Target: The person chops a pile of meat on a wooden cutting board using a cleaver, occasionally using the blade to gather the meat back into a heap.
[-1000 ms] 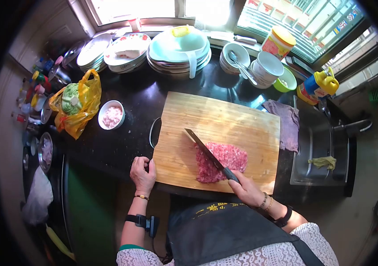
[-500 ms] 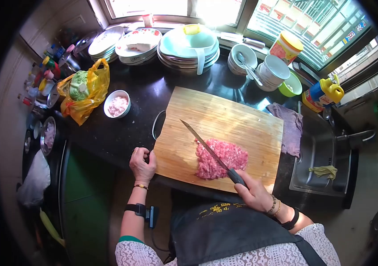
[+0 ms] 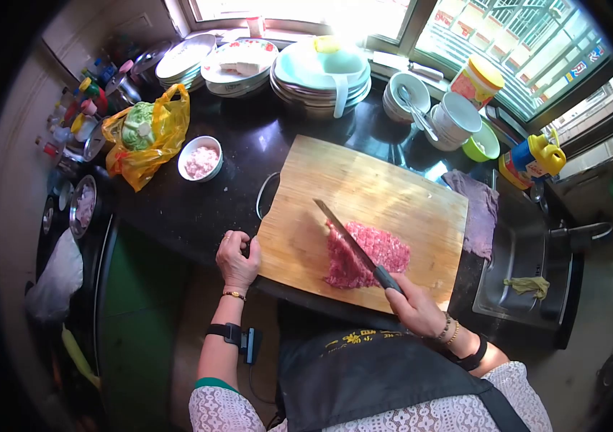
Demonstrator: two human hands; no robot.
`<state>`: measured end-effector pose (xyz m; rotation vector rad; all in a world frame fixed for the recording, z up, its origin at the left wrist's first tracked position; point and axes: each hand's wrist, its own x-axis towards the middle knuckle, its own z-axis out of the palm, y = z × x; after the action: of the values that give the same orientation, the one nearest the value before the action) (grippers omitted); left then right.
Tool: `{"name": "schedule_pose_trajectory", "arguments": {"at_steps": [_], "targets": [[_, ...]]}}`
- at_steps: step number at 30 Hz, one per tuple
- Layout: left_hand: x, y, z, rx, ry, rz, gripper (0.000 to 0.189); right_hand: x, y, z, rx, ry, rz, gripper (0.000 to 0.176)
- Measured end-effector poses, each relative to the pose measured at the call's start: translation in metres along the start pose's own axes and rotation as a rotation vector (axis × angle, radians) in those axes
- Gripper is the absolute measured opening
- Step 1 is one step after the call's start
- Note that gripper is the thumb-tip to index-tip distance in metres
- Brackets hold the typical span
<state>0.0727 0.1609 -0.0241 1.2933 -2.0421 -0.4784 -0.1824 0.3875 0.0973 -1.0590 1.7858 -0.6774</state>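
Wooden cutting board (image 3: 364, 173) lay on the black counter (image 3: 170, 216), its near edge close to the counter's edge. Left hand (image 3: 239, 259), fingers curled, sat at its near-left corner. Right grip (image 3: 416, 306) was clamped on the knife (image 3: 352, 239), blade across minced meat (image 3: 368, 253); bare board surrounded the meat. White bowl (image 3: 201, 158), left of the board, held pale pink mince (image 3: 201, 162).

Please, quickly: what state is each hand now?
Left hand: loosely closed beside the cutting board, nothing seen in it.
Right hand: closed around the knife handle.
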Motion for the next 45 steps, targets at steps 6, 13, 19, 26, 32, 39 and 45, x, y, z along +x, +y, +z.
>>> {"name": "schedule_pose_trajectory", "arguments": {"at_steps": [6,13,19,26,32,39,45], "targets": [[-0.001,0.000,0.002,-0.004,-0.004,0.020,0.017,0.004,0.010,0.009,-0.076,0.064,-0.043,0.033],[-0.001,0.000,0.002,-0.001,-0.004,-0.001,0.016,-0.013,0.014,0.003,-0.049,-0.072,-0.217,0.038],[-0.001,0.000,0.002,-0.038,0.002,0.002,0.016,-0.015,0.046,0.014,0.005,-0.251,-0.092,0.038],[-0.001,-0.001,0.003,-0.042,-0.005,0.013,0.017,-0.002,0.055,-0.010,0.054,-0.113,0.009,0.034],[-0.001,0.000,0.002,-0.030,-0.006,0.018,0.017,0.013,0.052,-0.016,0.107,-0.032,-0.012,0.024],[-0.001,-0.001,0.002,-0.035,-0.009,0.024,0.016,-0.014,0.008,-0.015,0.381,0.007,0.102,0.031],[-0.001,-0.003,0.003,-0.029,-0.005,0.094,0.015,-0.020,0.033,0.009,0.381,0.185,0.097,0.039]]}}
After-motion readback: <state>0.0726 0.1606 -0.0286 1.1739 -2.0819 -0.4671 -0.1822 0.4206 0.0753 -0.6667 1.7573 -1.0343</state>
